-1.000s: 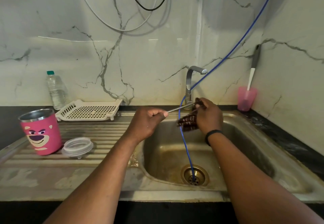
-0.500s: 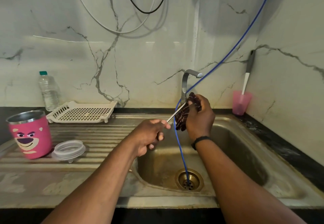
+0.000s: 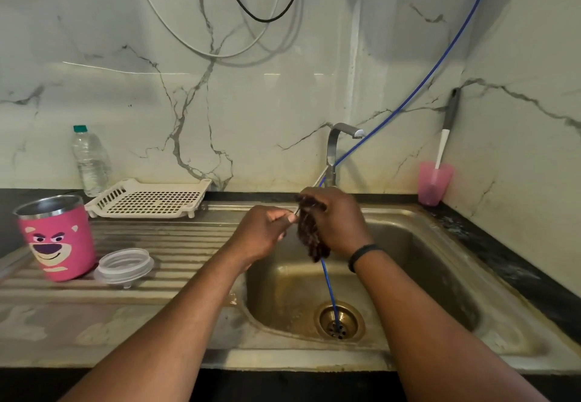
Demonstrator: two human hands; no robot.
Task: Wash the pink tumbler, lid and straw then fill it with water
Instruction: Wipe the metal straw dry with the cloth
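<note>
Left hand: my left hand [image 3: 267, 232] pinches the straw [image 3: 295, 212] by its near end, fingers curled tight; only a short bit shows between my hands.
Right hand: my right hand [image 3: 339, 222] grips a dark scrubber [image 3: 309, 235] wrapped round the straw, just right of my left hand.
Straw handling: thin, stiff metal by its look; light, likely slick when wet. Best held at the very end, so the scrubber has the rest to run along.
Tumbler: tumbler [image 3: 56, 238] stands upright, open, well left of my left hand, on the ribbed drainboard [image 3: 188, 244].
Lid: clear lid [image 3: 125, 265] lies touching or just beside the tumbler, on its near right.
Tumbler handling: steel-rimmed, rigid; I judge a wrap round the body safest, as wet walls may slip.
Edges: sink [image 3: 424, 222] rim runs under my left wrist; tap [image 3: 338, 144] stands just behind my hands; blue hose [image 3: 328, 285] drops below my right hand to the drain.
Room: open basin below both hands.
</note>
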